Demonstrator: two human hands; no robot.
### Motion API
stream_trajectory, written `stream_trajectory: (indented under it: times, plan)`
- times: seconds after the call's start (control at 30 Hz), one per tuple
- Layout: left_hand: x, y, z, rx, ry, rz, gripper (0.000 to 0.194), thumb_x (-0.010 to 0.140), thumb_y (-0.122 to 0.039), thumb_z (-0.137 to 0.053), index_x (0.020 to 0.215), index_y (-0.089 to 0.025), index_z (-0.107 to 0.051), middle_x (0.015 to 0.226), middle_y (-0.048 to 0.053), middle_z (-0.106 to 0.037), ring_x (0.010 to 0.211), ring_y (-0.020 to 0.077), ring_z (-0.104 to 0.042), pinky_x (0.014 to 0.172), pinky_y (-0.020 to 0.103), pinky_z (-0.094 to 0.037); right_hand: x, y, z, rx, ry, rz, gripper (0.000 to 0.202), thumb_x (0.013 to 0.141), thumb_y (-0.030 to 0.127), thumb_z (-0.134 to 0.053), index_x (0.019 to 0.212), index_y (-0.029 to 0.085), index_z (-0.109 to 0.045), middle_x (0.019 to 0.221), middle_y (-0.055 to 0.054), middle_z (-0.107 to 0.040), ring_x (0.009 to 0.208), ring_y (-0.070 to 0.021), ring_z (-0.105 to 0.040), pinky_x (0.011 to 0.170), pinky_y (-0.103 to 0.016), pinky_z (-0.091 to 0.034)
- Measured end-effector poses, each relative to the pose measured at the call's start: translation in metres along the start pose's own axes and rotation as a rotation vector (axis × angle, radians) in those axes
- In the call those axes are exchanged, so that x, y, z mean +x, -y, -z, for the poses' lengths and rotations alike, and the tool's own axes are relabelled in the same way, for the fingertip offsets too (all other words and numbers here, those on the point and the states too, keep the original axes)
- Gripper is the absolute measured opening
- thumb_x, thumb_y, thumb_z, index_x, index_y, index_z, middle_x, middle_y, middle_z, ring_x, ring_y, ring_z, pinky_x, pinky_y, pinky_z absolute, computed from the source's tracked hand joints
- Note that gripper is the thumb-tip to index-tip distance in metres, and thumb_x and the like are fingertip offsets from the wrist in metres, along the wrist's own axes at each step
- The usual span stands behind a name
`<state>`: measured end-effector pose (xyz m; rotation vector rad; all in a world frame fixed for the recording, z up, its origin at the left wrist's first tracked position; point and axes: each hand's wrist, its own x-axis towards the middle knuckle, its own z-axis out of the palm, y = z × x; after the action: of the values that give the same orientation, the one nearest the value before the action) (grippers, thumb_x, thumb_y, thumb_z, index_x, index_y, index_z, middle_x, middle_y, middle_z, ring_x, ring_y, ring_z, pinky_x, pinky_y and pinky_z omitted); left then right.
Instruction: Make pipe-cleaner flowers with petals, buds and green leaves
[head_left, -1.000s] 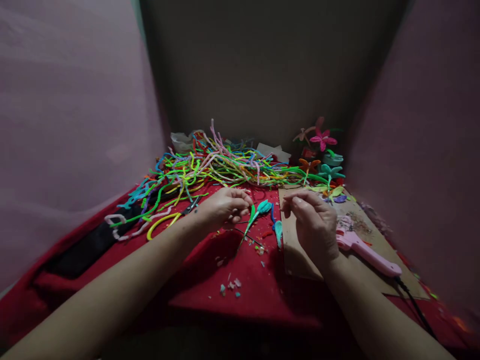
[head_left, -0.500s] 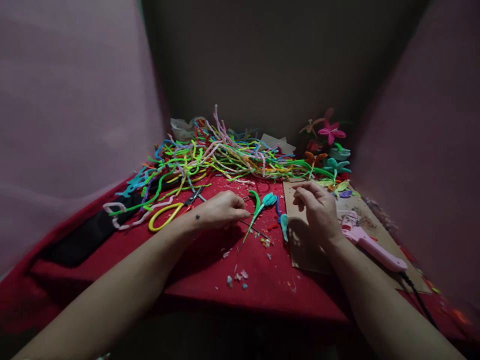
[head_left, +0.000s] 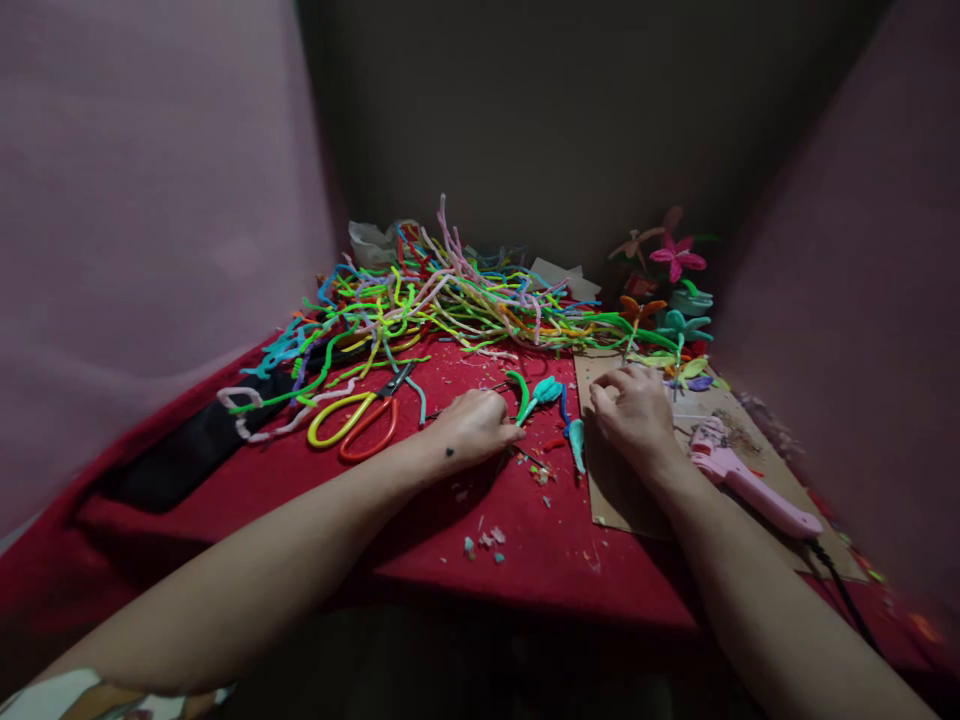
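Observation:
My left hand (head_left: pixel 484 425) is closed around the stem of a turquoise pipe-cleaner flower bud (head_left: pixel 549 390), whose head sticks out past the thumb. A curved green pipe-cleaner piece (head_left: pixel 519 392) lies just beside the bud. Over the cardboard sheet (head_left: pixel 611 500), my right hand (head_left: pixel 637 415) has its fingers curled together; whatever they may hold is hidden. Between the hands lie a small turquoise petal piece (head_left: pixel 577 445) and a blue pipe-cleaner piece (head_left: pixel 565 405). Scissors (head_left: pixel 371 425) with one yellow and one red handle rest left of my left hand.
A tangled pile of colourful pipe cleaners (head_left: pixel 450 300) spans the back of the red cloth (head_left: pixel 480 580). Finished pipe-cleaner flowers (head_left: pixel 679 258) stand at the back right. A pink glue gun (head_left: pixel 754 485) with a cord lies on the cardboard. A black item (head_left: pixel 172 465) lies left.
My left hand has moved right onto the flower's stem, uncovering the scissors' red handle. My right hand stays over the cardboard, its fingers more curled. The view has shifted slightly.

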<state>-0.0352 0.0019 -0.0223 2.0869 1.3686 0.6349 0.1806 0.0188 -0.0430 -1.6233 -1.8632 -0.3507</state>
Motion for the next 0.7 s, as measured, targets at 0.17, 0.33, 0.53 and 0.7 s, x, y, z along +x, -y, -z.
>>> stream_trajectory:
  times: [0.17,0.33,0.53,0.7]
  plan:
    - [0.003,-0.003,0.002,-0.198,0.092,0.177,0.03,0.063,-0.019,-0.061,0.038,-0.017,-0.045,0.034,-0.004,-0.033,0.032,0.0054,-0.027,0.037,0.022,-0.011,-0.008,0.022,0.018,0.267,-0.184,0.041,0.016,0.079,0.024,-0.051,0.072,0.016,-0.063,0.076,-0.008,-0.059,0.08,-0.0214,-0.051,0.076,-0.036,-0.038]
    - [-0.004,-0.014,0.016,-0.836,0.282,0.278,0.032,0.068,-0.031,-0.064,0.049,-0.017,-0.041,0.039,-0.008,-0.032,0.031,0.0023,-0.02,0.033,0.019,-0.011,-0.021,0.056,0.035,0.843,0.16,-0.163,0.018,0.079,0.03,-0.056,0.072,0.016,-0.064,0.066,-0.002,-0.061,0.063,-0.0143,-0.053,0.061,-0.027,-0.04]
    - [-0.009,-0.024,0.011,-0.956,0.188,0.251,0.021,0.068,-0.027,-0.066,0.061,-0.014,-0.051,0.041,-0.007,-0.043,0.03,0.0013,-0.027,0.032,0.017,-0.014,-0.027,0.069,0.031,1.565,0.68,-0.519,0.024,0.069,0.032,-0.068,0.085,0.015,-0.062,0.061,0.001,-0.058,0.046,-0.0077,-0.048,0.046,-0.021,-0.036]
    - [-0.007,-0.021,0.003,-0.963,0.148,0.244,0.02,0.067,-0.028,-0.069,0.066,-0.014,-0.054,0.044,-0.006,-0.047,0.034,0.0021,-0.036,0.035,0.017,-0.022,-0.026,0.067,0.027,1.671,0.689,-0.637,0.022,0.061,0.022,-0.075,0.076,0.012,-0.062,0.06,0.0,-0.058,0.047,-0.0074,-0.051,0.041,-0.018,-0.033]
